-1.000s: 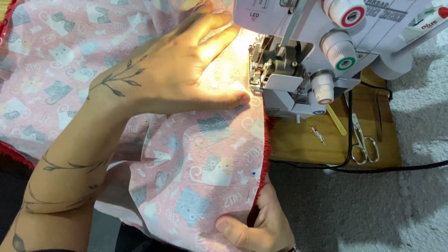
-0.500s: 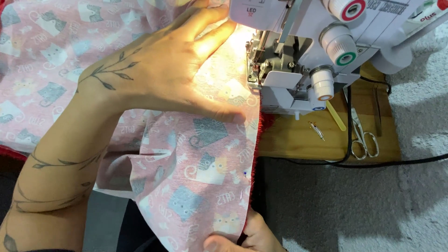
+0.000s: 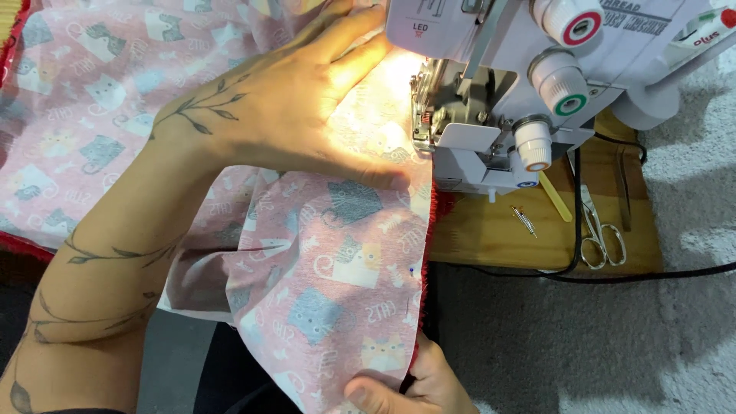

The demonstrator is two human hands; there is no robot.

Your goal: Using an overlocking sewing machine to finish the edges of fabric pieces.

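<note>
Fabric (image 3: 322,261), pink with a cat print and a red edge, is lying across my lap and running far up under the white sewing machine (image 3: 537,77). I am pressing my left hand (image 3: 299,115) flat on it, fingers spread and reaching toward the lit presser foot (image 3: 423,126), with my thumb lying along the cloth just left of the machine's front. My right hand (image 3: 414,387) is pinching the near edge of the fabric between thumb and fingers, holding it taut. To the right, small scissors (image 3: 598,234) and tweezers (image 3: 524,220) are lying on the wooden board (image 3: 491,238) under the machine, beside a black cable (image 3: 613,274).
</note>
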